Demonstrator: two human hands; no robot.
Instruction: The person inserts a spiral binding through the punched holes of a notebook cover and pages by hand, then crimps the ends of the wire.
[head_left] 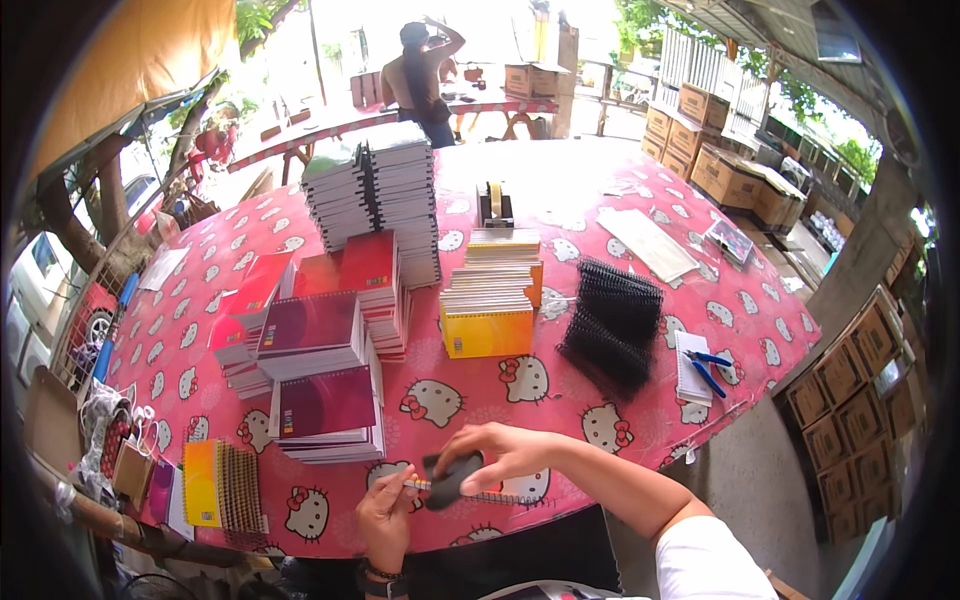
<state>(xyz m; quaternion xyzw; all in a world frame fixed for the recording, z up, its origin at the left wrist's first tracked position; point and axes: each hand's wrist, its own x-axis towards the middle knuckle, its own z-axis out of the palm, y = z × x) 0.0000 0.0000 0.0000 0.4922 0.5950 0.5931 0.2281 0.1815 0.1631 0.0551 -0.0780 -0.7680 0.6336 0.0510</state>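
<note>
At the near edge of the table, my left hand is closed on the end of a thin spiral-bound notebook, seen nearly edge-on. Its wire coil runs out to the right, below my other hand. My right hand is wrapped round a dark, rounded block-like object, held against or just over the notebook; which of the two I cannot tell. The object's kind is unclear, and much of the notebook is hidden behind it and my fingers.
Beyond my hands stand stacks of purple notebooks, red notebooks, yellow notebooks and a tall white pile. Black coils lie right of centre, near blue-handled pliers and a tape dispenser. A person stands beyond the table.
</note>
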